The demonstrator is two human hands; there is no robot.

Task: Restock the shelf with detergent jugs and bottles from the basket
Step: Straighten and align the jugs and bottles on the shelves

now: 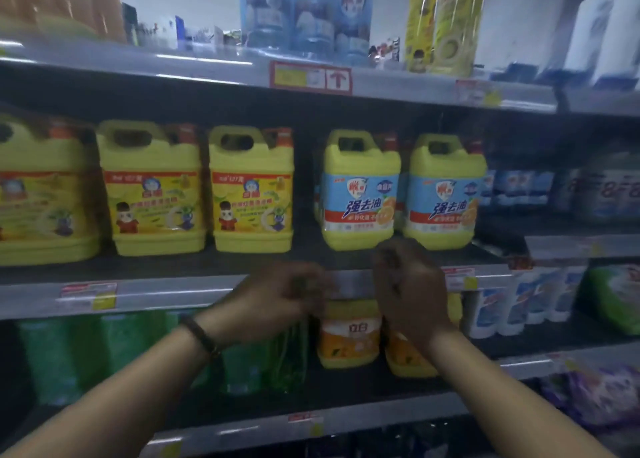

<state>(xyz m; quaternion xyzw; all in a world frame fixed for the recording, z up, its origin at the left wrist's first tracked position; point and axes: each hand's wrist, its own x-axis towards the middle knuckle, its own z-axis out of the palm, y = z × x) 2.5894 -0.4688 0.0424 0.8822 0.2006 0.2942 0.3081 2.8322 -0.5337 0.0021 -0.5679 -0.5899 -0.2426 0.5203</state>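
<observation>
Fingers [389, 263] on left hand [277, 301] and right hand [412, 287] hover below blue-labelled jugs [360, 194].

Blue-labelled jug [361, 194] and its twin [445, 197] are showing 强去油; orange tub [349, 336] is reading 立白; price tag [311, 78] is displaying an up-arrow.

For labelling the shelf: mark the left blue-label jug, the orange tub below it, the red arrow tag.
left blue-label jug [360, 194], head view, front label.
orange tub [348, 339], head view, front face.
red arrow tag [311, 78], head view, its middle.
</observation>
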